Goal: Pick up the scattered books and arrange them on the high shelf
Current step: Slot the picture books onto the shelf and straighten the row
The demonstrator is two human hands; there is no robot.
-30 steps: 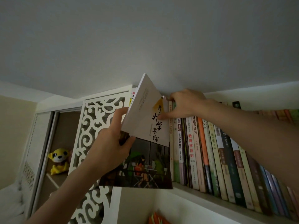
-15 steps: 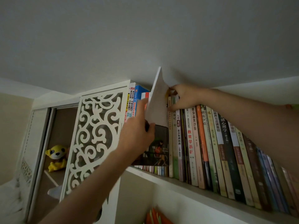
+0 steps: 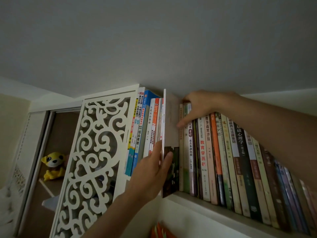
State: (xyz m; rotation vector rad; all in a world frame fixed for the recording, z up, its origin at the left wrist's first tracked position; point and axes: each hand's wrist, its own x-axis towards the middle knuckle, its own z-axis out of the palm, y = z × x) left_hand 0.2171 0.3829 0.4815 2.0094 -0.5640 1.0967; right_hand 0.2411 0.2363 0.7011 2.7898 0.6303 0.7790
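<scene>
yellow plush toy (image 3: pixel 52 166) far left, inside an open cupboard, beside a white carved panel (image 3: pixel 96 160). next, a blue-and-white group of books (image 3: pixel 145 127) upright on the high shelf (image 3: pixel 214 207). left hand (image 3: pixel 152 172) gripping a thin book (image 3: pixel 169 152), thumb and fingers pinching its edge, half slotted into the gap. right hand (image 3: pixel 197 107), fingers curled over the tops of the right-hand row of books (image 3: pixel 240 160), thumb straight down a spine.

A pale high shelf (image 3: pixel 214 206) carries a row of upright books (image 3: pixel 223 155), spines outward.
</scene>
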